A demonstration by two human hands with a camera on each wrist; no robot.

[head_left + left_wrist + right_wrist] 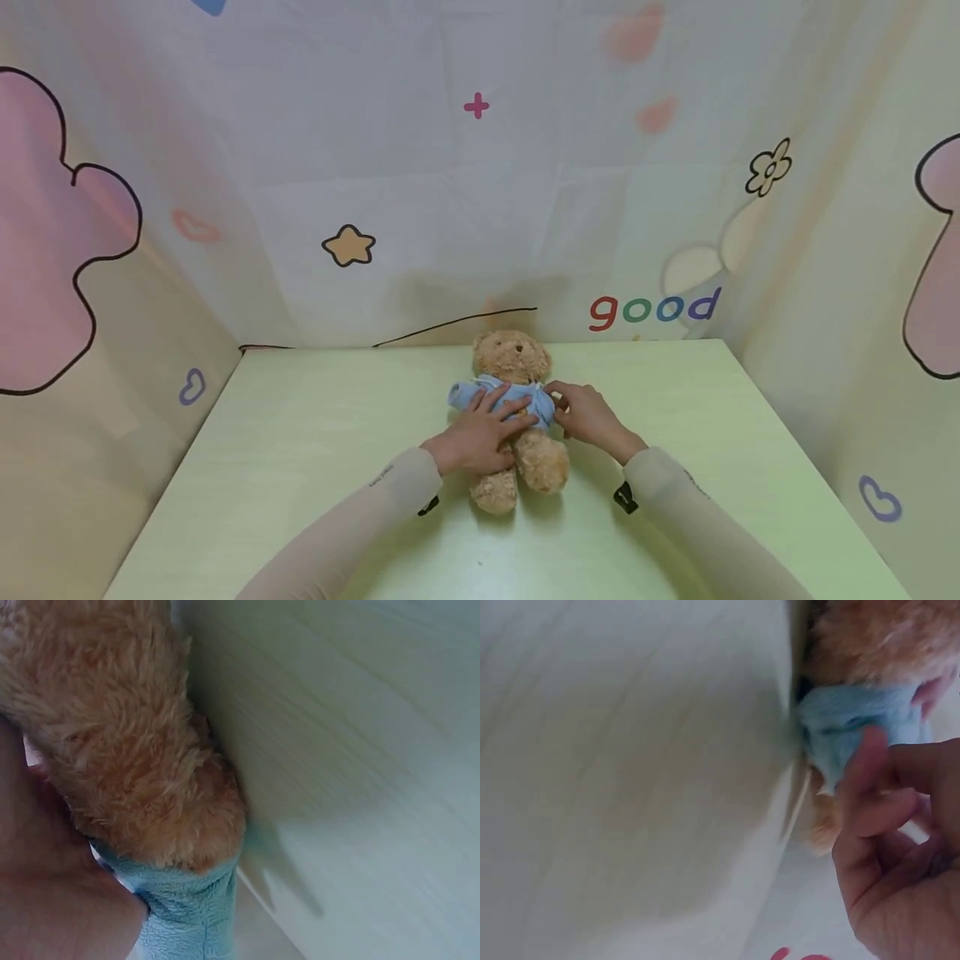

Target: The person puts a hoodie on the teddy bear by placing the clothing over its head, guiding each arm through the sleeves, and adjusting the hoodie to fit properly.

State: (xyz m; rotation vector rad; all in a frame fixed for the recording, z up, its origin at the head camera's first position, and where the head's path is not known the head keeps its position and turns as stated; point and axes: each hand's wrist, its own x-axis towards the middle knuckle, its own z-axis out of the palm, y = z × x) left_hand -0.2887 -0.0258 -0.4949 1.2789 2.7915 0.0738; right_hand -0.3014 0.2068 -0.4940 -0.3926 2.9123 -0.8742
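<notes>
A brown plush teddy bear (512, 354) in a blue shirt (487, 386) lies on its back near the table's far edge. Across the shirt front and belly rests my left hand (480, 433), its fingers spread. My right hand (592, 415) is at the shirt's right side, with curled fingers and thumb pinching the blue cloth there. The right wrist view shows the thumb against the blue shirt (840, 712), though the exact grip is partly hidden. One sleeve (461, 394) sticks out to the left. In the left wrist view, a furry leg (142, 750) is beside my left palm.
The bear lies on a pale green table (337, 400). A printed curtain (420, 150) stands behind the table's far edge and along both sides. A black strap end (625, 497) hangs at the right wrist.
</notes>
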